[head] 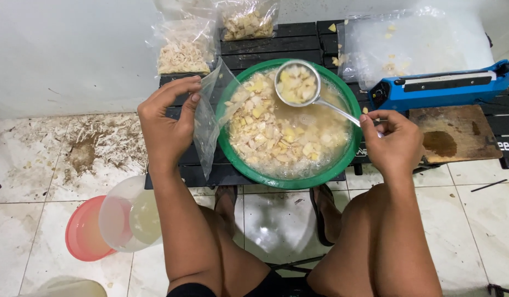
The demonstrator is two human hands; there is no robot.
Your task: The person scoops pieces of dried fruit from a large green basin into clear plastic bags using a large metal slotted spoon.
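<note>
A green bowl (348,104) full of pale yellow chopped pieces in cloudy liquid sits on a low black slatted table (276,41). My right hand (391,142) grips the handle of a metal strainer ladle (297,83), which is lifted over the bowl and loaded with yellow chunks. My left hand (167,124) holds a clear plastic bag (208,118) upright against the bowl's left rim.
Two filled clear bags (185,49) (248,22) lie at the table's back. A sheet of plastic bags (425,41) and a blue heat sealer (441,88) sit at the right, beside a stained wooden board (455,135). A clear jug (130,217) and red lid (84,234) rest on the tiled floor.
</note>
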